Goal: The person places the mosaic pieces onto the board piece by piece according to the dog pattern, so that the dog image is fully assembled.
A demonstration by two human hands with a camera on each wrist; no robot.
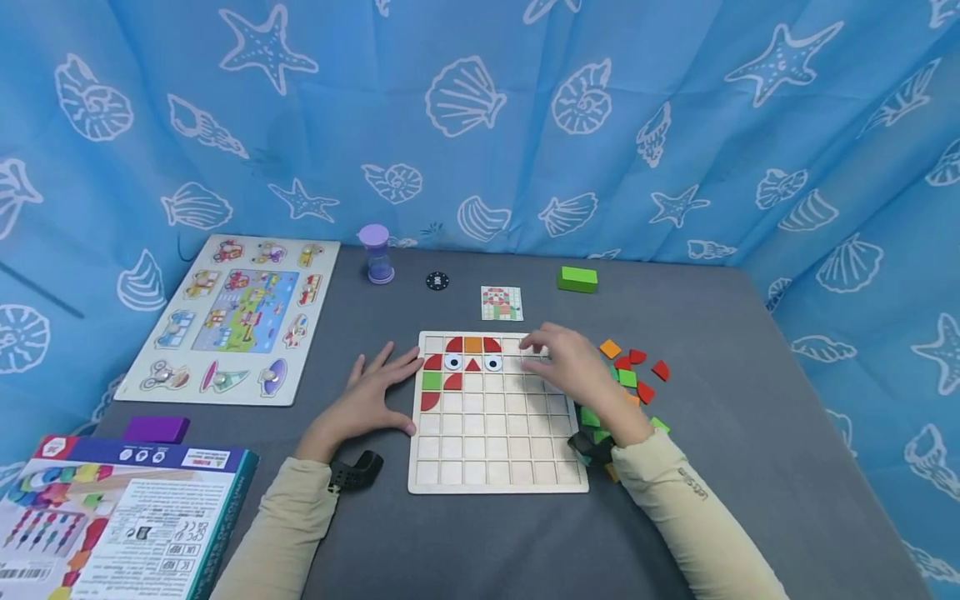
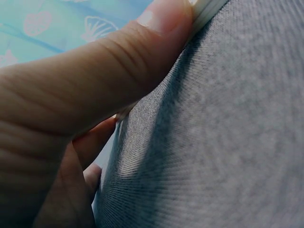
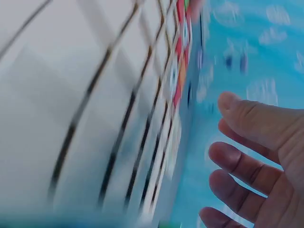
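A pale wooden grid board lies on the grey table. In its upper left cells sit several red curved pieces, an orange square, a green square, a red triangle and two eye pieces. My left hand is spread at the board's left edge, fingertips and thumb touching it. In the left wrist view the thumb meets the board's side. My right hand hovers over the board's upper right, thumb and fingers apart, nothing between them.
Loose red, green and orange pieces lie right of the board. Behind it are a pattern card, a green block, a black disc and a sand timer. A puzzle board, purple block and box are left.
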